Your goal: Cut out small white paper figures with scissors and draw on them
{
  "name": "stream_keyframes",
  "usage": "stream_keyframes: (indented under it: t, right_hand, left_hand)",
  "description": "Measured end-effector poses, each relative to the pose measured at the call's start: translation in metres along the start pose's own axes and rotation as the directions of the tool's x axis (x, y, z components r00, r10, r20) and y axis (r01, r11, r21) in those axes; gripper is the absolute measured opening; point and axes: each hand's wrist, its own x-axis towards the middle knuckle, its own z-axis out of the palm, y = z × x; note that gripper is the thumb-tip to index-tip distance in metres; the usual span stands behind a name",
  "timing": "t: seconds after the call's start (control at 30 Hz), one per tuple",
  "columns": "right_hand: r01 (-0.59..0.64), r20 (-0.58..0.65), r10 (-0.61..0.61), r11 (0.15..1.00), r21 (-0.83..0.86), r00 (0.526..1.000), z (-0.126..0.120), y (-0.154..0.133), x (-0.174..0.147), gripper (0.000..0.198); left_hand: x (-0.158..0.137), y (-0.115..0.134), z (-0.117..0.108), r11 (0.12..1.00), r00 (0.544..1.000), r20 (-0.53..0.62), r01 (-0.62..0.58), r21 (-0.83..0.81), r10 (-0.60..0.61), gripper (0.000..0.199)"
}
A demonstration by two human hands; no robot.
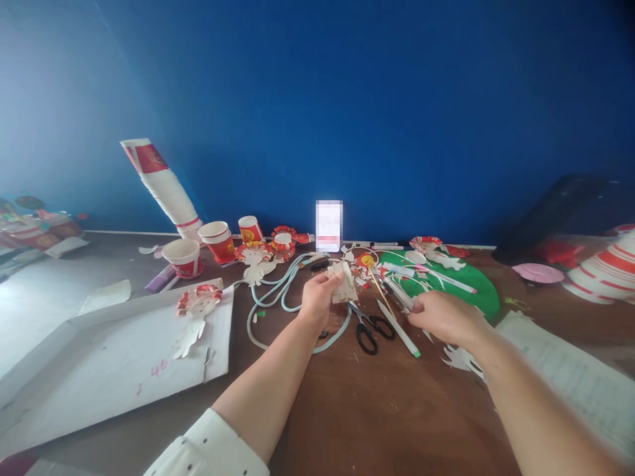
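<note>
My left hand [317,299] pinches a small off-white piece of cut paper [343,283] over the middle of the table. To the right, my right hand [444,316] is closed at the end of a white marker [399,294] that lies slanting among the scraps. Black-handled scissors [368,332] rest just below the paper, blades pointing away from me. A second white marker [401,330] with a green end lies between the scissors and my right hand. Beside it is a thin wooden stick [381,291].
Red-and-white paper cups [215,239] and a tall leaning cup stack [169,192] stand at back left. A pale blue cable [285,291] loops across the table. Paper figures lie about, one on a white board [114,363]. A phone [329,226] leans against the blue wall; a green sheet [479,291] lies right.
</note>
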Motion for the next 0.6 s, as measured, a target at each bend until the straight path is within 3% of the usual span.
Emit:
stream_keyframes:
  t: [0.1,0.2,0.27,0.33,0.4,0.5,0.6]
  right_hand:
    - [0.102,-0.029,-0.098,0.945,0.31,0.995,-0.0037,0.0008,-0.0021,0.022]
    - [0.134,-0.035,-0.14,0.797,0.589,0.99,-0.0037,0.0004,-0.0021,0.029]
    - [0.134,-0.052,-0.135,0.728,0.673,0.99,-0.0021,0.0011,-0.0001,0.03]
    - [0.136,-0.089,-0.104,0.737,0.662,0.991,-0.0006,0.003,0.0027,0.029]
    - [0.122,-0.101,-0.078,0.811,0.572,0.992,0.0,0.0052,0.0049,0.025]
    - [0.104,-0.043,-0.094,0.906,0.411,0.995,0.0004,0.0071,0.0058,0.018]
    - [0.111,0.013,-0.125,0.921,0.374,0.992,0.0021,0.0068,0.0057,0.017]
  left_hand:
    - [-0.0005,-0.0005,0.0009,1.0,1.0,0.024,0.011,-0.001,-0.011,0.036]
    - [-0.0008,-0.0026,0.0011,0.999,0.999,0.038,0.033,0.013,-0.033,0.039]
    - [-0.0006,-0.005,0.0008,0.999,0.997,0.05,0.05,0.019,-0.051,0.041]
    - [-0.0003,-0.0074,0.0006,0.998,0.996,0.065,0.059,0.022,-0.06,0.042]
    - [-0.0001,-0.0088,0.0008,0.998,0.995,0.071,0.062,0.028,-0.064,0.042]
    - [-0.0002,-0.009,0.0017,0.996,0.995,0.061,0.077,0.04,-0.08,0.042]
    - [-0.0009,-0.0078,0.0027,0.995,0.994,0.058,0.09,0.046,-0.093,0.041]
